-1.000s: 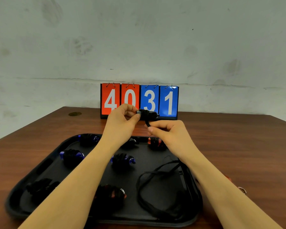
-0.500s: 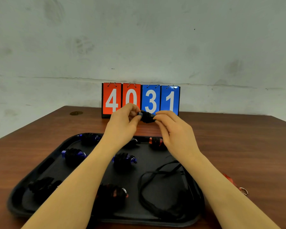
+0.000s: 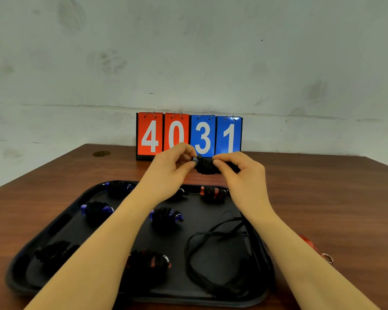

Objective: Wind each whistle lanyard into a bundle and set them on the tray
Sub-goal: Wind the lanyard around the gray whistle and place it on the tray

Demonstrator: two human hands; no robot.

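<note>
Scoreboard (image 3: 189,136) behind both hands' bundle (image 3: 206,166).

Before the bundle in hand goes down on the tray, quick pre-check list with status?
1. Left hand grips the bundle: ok.
2. Right hand pinches its other end: ok.
3. Loose end tucked: cannot tell, fingers hide it.
4. Free spot on the tray: ok, bare patch at centre.
5. Unwound lanyard lying in the tray's right part: not ok, keep clear of it.
6. Red whistle on the table, unwound: not ok, pending.
</note>
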